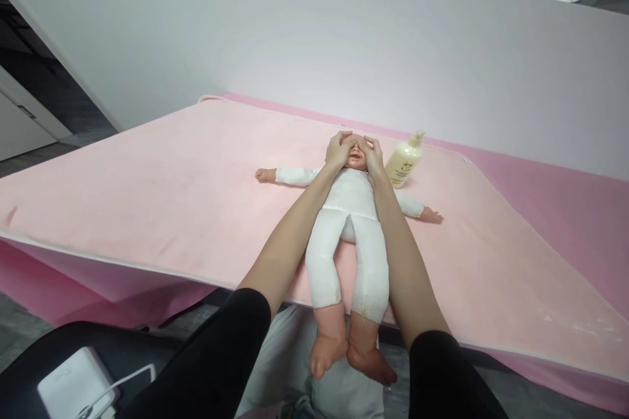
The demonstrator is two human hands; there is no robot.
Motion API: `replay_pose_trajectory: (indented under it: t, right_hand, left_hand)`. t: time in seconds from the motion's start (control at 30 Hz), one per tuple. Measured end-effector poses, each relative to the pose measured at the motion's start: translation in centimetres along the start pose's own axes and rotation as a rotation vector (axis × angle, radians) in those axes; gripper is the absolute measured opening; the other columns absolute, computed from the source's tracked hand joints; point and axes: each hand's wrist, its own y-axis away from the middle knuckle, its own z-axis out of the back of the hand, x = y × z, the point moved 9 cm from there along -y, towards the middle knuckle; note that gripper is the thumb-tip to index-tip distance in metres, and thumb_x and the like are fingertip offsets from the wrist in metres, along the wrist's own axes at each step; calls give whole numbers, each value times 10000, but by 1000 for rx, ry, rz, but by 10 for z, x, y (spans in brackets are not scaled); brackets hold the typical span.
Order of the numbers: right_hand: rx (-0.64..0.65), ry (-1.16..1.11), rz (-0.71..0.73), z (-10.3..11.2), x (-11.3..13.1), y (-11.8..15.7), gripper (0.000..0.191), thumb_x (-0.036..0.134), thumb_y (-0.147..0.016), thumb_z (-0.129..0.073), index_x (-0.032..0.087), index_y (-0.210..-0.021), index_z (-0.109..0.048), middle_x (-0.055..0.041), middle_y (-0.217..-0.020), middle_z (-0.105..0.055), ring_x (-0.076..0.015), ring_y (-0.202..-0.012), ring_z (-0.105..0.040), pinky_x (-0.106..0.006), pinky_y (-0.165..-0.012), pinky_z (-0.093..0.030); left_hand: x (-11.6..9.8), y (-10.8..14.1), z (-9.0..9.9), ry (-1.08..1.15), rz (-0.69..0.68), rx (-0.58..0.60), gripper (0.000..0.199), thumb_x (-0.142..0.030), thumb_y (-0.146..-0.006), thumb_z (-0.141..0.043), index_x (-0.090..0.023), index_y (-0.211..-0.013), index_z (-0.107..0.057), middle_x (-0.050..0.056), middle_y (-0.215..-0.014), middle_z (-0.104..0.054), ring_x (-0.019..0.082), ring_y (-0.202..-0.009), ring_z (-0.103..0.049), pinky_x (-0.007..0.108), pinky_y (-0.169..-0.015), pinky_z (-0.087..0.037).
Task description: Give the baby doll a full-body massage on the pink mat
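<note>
the left hand (338, 152) and right hand (374, 158) are cupping a cloth-bodied baby doll (350, 193), its head lying between their curved fingers, seemingly for steadiness; a yellow pump bottle (403, 162) is standing just beside the right fingers.

- Pale yellow pump bottle (403, 163), standing right of centre, toward the far edge
- Light pink mat (181, 177), spread over darker pink cloth (565, 209)
- White box (76, 383) with a white cable (125, 379), near left
- White wall (393, 46) on the far side
- Grey floor (17, 334), near left
</note>
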Motion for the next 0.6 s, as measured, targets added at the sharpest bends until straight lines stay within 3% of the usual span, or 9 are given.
replay_pose_trajectory:
  t: [0.2, 0.37, 0.6]
  right_hand:
    - [-12, 4, -9, 1, -5, -7, 301, 392, -767, -633, 238, -1019, -578, -18, -1032, -612, -161, -1004, -596, -372, -976, -457]
    - [-29, 4, -10, 2, -3, -6, 200, 284, -788, -554, 239, -979, -590, 5, -989, -615, -144, -987, -582, -360, -989, -449]
    - [-48, 22, 3, 5, -2, -7, 225, 226, -754, -491, 241, -949, -602, 11, -997, -620, -147, -1011, -570, -370, -1018, -425]
  left_hand:
    - [1, -1, -1, 2, 24, 1, 281, -161, -822, -479, -198, -1048, -641, 37, -1181, -651, 160, -1131, -573, 282, -1017, -416]
    - [2, -2, -1, 24, 43, 0, 327, -131, -809, -431, -178, -1050, -646, 47, -1204, -642, 156, -1148, -568, 274, -1031, -406]
    - [8, -4, 0, 39, 48, -37, 382, -119, -800, -374, -201, -1031, -667, 19, -1194, -658, 160, -1185, -555, 291, -1059, -402]
